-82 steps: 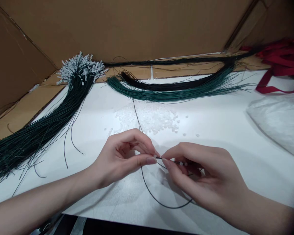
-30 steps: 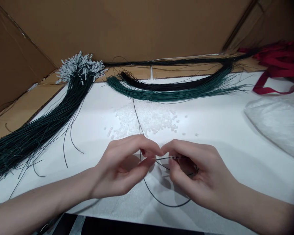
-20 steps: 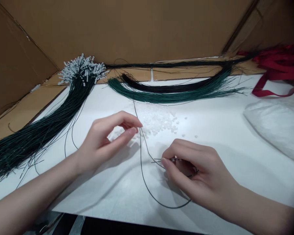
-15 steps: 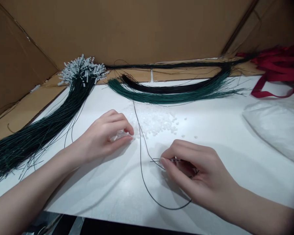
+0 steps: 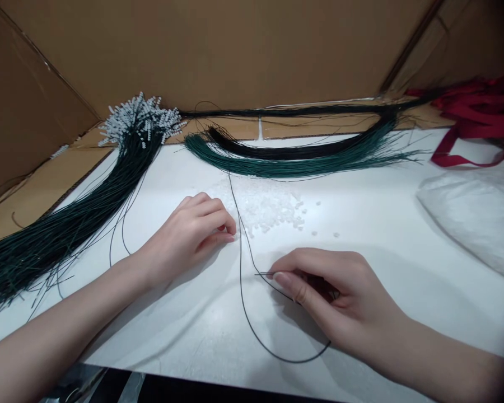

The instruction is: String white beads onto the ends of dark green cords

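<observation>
My left hand (image 5: pixel 197 235), its thumb and forefinger pinched together, is at the left edge of a scatter of small clear beads (image 5: pixel 269 204). Whatever lies between those fingertips is too small to make out. To the right, my right hand (image 5: pixel 327 296) grips thin dark wires (image 5: pixel 262 273) between thumb and forefinger. Their short ends stick out to the left past the fingertips. One long wire (image 5: pixel 252 330) curves in a loop from under this hand up towards the beads. The wire inside the palm is mostly hidden.
Back left lies a thick bundle of dark green wires (image 5: pixel 96 207) tipped with white beads (image 5: pixel 143 120). Loose green wires (image 5: pixel 277 168) and black wires (image 5: pixel 285 152) lie behind the clear beads. Red ribbon (image 5: pixel 479 123) and a clear plastic bag (image 5: pixel 474 212) are at right. Cardboard walls (image 5: pixel 252 50) surround the white board.
My left hand has shifted slightly right, and its thumb and forefinger have closed together. My right fingers have shifted a little on the wires, with less of them showing between the fingers.
</observation>
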Demonstrator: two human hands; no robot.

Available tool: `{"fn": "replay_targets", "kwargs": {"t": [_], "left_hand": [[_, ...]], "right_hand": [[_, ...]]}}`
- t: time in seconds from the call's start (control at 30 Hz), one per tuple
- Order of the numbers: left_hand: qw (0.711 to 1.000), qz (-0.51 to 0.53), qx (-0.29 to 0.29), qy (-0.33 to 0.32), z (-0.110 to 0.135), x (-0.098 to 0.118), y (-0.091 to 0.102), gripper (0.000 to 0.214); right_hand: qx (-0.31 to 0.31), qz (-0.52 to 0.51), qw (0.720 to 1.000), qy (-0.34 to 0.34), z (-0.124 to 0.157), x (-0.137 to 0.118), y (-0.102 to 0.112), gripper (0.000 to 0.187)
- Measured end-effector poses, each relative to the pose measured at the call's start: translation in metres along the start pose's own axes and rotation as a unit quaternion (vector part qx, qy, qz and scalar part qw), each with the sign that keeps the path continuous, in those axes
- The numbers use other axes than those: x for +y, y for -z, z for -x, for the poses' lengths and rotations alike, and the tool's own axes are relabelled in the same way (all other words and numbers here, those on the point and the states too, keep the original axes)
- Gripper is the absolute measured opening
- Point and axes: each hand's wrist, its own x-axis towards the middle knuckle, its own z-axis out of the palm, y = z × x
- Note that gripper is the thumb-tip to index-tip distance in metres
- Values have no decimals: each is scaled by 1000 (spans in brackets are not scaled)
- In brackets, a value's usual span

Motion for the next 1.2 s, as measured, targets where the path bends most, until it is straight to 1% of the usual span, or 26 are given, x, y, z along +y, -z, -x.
{"fn": "replay_targets", "kwargs": {"t": [0.13,0.23,0.37,0.47,0.53,0.63,0.7,0.77,0.83,0.93,1.0,1.07,1.1,1.2], "left_hand": [[1000,-22,-6,17,-1,3,-1,11],[1000,0,5,10,0,4,1,16],[995,88,47,4,4,5,7,13],[980,193,44,-1,8,13,7,9],[955,292,41,6,9,22,2,8],[899,435,38,26,9,34,-10,9],[859,508,30,55,9,39,-18,14],[820,564,26,89,8,41,-23,18],[790,602,27,110,8,41,-25,22],[768,629,35,120,9,41,-26,23],[763,634,37,121,9,41,-25,22],[770,626,34,120,9,41,-24,20],[778,615,34,119,8,40,-23,17],[817,565,30,110,8,39,-22,8]], "right_hand": [[3,-5,1000,-3,-1,-1,0,19],[5,-7,1000,-4,-2,-2,0,20],[10,-9,1000,-4,-3,-2,0,21],[14,-9,1000,-7,-3,-1,-1,21],[16,-9,1000,-6,-3,-1,-2,20],[29,-11,999,4,-4,-1,-3,17],[46,-12,999,14,-5,-2,-3,16],[60,-11,998,22,-6,-2,-2,15],[69,-10,997,27,-6,-3,-1,16],[79,-8,996,30,-5,-4,-1,15],[86,-5,996,30,-4,-5,-1,16],[86,-5,996,27,-4,-5,-1,16],[85,-6,996,27,-3,-6,-1,16],[83,-5,996,20,-3,-5,-1,16]]}}
